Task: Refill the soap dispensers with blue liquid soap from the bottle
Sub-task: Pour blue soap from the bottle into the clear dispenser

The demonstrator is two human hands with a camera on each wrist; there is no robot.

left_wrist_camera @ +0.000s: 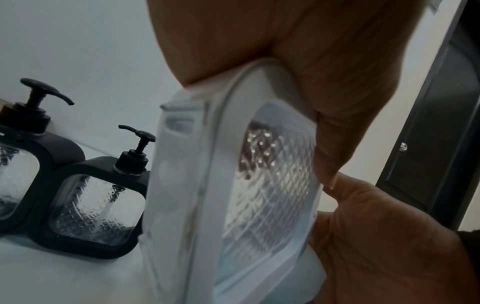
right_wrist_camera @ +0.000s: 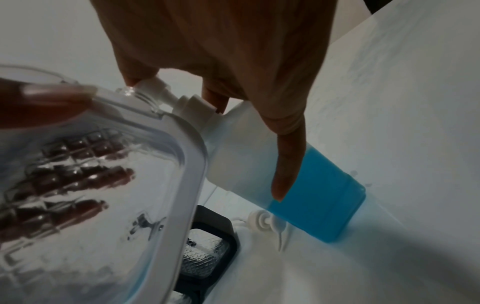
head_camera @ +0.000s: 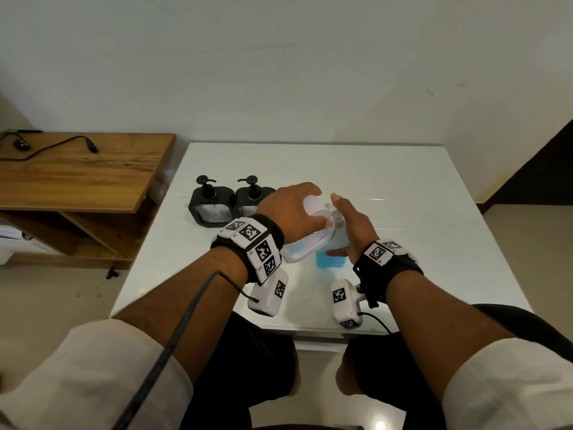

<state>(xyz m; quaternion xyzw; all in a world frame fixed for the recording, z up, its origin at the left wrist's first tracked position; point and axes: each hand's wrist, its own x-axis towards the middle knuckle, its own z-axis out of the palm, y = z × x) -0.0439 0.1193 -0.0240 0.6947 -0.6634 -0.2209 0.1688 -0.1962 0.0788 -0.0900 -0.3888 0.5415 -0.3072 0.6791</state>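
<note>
My left hand (head_camera: 288, 209) grips a white-framed clear dispenser (head_camera: 305, 243) and tilts it, its open neck against the nozzle of the soap bottle's white pump (right_wrist_camera: 187, 100). A thin blue layer shows along the dispenser's (right_wrist_camera: 103, 185) low edge. The soap bottle (head_camera: 330, 260) stands on the table, roughly half full of blue liquid. My right hand (head_camera: 353, 225) holds the bottle's top, with fingertips on the pump head and one finger down the bottle's (right_wrist_camera: 311, 195) side. Two black dispensers (head_camera: 210, 206) (head_camera: 251, 200) with pumps on stand behind my left hand.
A loose white pump (right_wrist_camera: 262, 221) lies on the white table (head_camera: 403, 212) beside the bottle's base. A wooden shelf (head_camera: 77, 169) with a black cable (head_camera: 55, 147) stands left of the table. The wall runs along the table's far edge, and a dark door (left_wrist_camera: 428, 123) is at the right.
</note>
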